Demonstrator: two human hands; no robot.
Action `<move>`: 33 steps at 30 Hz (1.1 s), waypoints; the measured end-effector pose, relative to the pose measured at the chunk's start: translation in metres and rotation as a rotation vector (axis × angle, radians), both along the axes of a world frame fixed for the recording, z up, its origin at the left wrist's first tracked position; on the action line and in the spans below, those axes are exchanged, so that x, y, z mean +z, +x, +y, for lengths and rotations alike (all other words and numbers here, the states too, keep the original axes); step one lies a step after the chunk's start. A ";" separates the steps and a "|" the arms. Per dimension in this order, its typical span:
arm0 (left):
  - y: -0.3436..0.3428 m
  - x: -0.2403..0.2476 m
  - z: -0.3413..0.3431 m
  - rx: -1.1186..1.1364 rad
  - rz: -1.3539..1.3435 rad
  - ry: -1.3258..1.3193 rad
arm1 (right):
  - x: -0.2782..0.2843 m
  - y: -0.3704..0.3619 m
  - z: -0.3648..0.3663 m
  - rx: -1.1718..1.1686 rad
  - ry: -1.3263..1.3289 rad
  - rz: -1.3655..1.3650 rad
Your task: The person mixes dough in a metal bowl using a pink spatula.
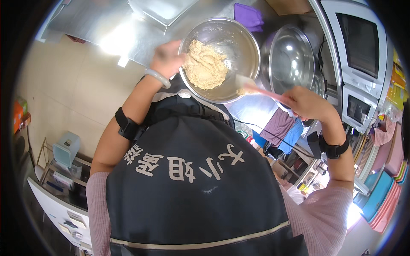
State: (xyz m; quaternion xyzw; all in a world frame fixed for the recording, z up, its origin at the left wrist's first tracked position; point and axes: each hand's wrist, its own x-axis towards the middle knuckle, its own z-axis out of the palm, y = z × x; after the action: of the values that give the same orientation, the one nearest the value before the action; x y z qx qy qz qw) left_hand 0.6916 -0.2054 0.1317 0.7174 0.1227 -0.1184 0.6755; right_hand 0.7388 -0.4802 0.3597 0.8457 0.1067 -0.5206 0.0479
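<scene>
Above the dark apron, the steel bowl [220, 59] sits on the shiny bench [106, 21] (dough [206, 65] inside). Left hand [167, 58] fingers grip its rim. Right hand [308, 103] fingers are closed on a pink spatula [259, 91]. Mixing looks underway; scraping needs a steady bowl.

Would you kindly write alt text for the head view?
A left hand steadies a steel mixing bowl of beige dough while the right hand works a pink spatula in it; an empty steel bowl sits beside it.

2 steel bowls [239, 38] [290, 59] (1 w/ dough [206, 65]), 1 spatula [260, 91].
</scene>
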 end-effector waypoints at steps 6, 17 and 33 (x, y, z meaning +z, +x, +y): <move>-0.002 -0.005 0.000 0.004 0.003 -0.096 | -0.025 -0.034 -0.005 -0.628 0.328 -0.017; 0.000 0.006 -0.002 0.005 0.050 -0.092 | -0.118 -0.118 -0.052 -0.130 0.452 -0.703; 0.002 0.003 -0.002 -0.041 0.020 -0.014 | -0.132 -0.101 0.009 -0.131 0.486 -0.683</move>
State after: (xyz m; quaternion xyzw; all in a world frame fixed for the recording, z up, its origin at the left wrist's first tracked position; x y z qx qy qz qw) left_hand 0.6933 -0.2070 0.1342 0.7137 0.1141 -0.1402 0.6767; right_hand 0.6378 -0.4712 0.2280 0.9613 0.1505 -0.1722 -0.1534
